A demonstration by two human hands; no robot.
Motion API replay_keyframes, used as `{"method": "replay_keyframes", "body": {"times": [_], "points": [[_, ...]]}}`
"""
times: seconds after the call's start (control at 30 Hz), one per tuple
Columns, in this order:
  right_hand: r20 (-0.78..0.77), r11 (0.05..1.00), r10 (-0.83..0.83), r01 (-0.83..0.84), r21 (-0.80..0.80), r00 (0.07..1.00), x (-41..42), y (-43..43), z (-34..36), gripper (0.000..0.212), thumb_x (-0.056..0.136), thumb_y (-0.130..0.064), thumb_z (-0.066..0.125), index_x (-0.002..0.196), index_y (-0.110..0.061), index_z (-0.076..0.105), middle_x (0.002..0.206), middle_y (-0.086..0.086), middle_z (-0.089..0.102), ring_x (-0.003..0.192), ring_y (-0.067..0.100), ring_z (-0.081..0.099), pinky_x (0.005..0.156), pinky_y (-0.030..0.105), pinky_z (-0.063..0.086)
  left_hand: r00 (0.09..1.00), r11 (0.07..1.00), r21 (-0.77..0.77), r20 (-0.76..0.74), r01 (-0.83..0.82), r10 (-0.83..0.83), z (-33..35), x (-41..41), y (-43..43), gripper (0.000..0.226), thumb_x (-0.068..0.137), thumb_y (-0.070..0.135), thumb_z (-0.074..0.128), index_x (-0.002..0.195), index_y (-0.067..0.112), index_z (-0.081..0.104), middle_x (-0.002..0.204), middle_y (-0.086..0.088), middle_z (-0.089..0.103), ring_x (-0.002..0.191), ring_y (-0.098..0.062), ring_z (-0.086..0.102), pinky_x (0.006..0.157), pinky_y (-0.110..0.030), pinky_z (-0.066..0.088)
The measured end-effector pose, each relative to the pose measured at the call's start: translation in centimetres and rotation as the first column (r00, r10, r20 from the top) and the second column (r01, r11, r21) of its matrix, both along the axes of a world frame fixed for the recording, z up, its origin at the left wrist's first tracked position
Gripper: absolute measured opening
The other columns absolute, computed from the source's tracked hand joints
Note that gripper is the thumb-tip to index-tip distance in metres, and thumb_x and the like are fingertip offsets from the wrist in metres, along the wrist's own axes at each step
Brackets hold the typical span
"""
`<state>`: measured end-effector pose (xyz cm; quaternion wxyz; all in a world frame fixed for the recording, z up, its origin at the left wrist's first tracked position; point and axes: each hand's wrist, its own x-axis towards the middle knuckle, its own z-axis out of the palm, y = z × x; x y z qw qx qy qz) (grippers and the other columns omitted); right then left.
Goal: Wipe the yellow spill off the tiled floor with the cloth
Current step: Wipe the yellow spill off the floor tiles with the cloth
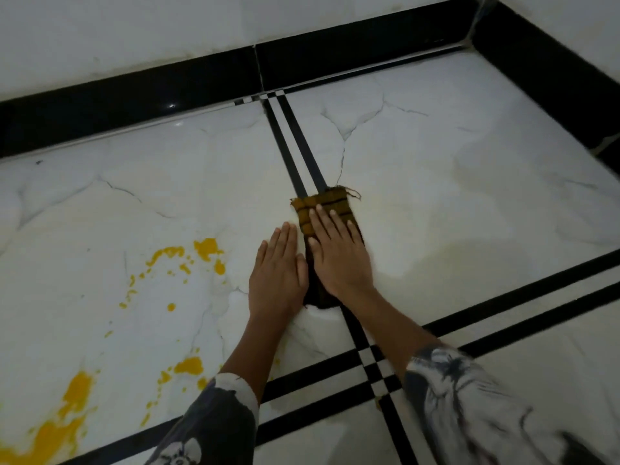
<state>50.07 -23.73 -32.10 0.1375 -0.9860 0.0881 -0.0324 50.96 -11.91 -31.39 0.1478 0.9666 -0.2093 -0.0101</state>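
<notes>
One cloth [322, 203] lies on the tiled floor [436, 156], pressed flat by the right hand [337, 253], fingers [318, 226] straight, its middle hidden. The left hand [278, 275] rests flat just beside it, holding nothing. The spill [207, 247], several yellow patches, lies further left, partly cut off.

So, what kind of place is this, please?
Probably an indoor room, perhaps in a home, seen at its corner. The floor is glossy white marble-look tiles with black stripes, and a black skirting runs under the white wall.
</notes>
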Motion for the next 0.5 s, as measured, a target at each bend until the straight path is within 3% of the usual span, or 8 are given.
{"method": "replay_keyframes", "body": {"times": [0.1,0.23,0.37,0.5], "points": [[-0.012,0.997,0.072,-0.072,-0.02,0.997,1.4,-3.1,0.2,0.059,0.093,-0.041,0.002,0.147,-0.023,0.015,0.156,-0.005,0.018,0.144,0.013,0.015,0.116,0.031,0.007,1.0,1.0,0.0,-0.002,0.009,-0.009,-0.1,-0.3,0.4,0.07,0.086,0.039,0.003,0.148,0.012,0.018,0.156,-0.005,0.02,0.144,-0.015,0.016,0.115,-0.027,0.001],[-0.029,0.989,-0.14,0.139,-0.04,0.99,2.0,-9.0,0.4,0.049,0.101,-0.032,0.02,0.148,-0.021,0.011,0.157,-0.004,0.013,0.144,0.014,0.011,0.117,0.033,0.005,1.0,1.0,-0.017,0.009,0.023,-0.023,-0.4,0.1,0.7,0.069,0.087,0.04,0.004,0.148,0.012,0.017,0.156,-0.004,0.02,0.144,-0.016,0.016,0.115,-0.027,0.002],[-0.03,0.943,-0.333,0.332,-0.032,0.943,-1.6,-12.1,0.4,0.05,0.1,-0.033,0.018,0.148,-0.018,0.011,0.157,-0.003,0.011,0.144,0.014,0.011,0.118,0.033,0.006,0.999,0.999,-0.029,0.004,0.04,-0.04,-0.4,0.2,0.5,0.069,0.087,0.04,0.008,0.148,0.009,0.019,0.155,-0.008,0.023,0.143,-0.019,0.019,0.116,-0.032,0.007],[0.009,0.908,-0.418,0.418,-0.034,0.909,-6.4,-11.0,0.0,0.058,0.093,-0.038,0.012,0.147,-0.016,0.015,0.156,0.0,0.018,0.144,0.017,0.016,0.117,0.036,0.009,0.999,0.999,-0.025,-0.013,0.032,-0.032,-0.3,0.0,0.2,0.068,0.088,0.039,0.01,0.147,0.008,0.021,0.154,-0.01,0.025,0.143,-0.021,0.021,0.117,-0.035,0.011]]}}
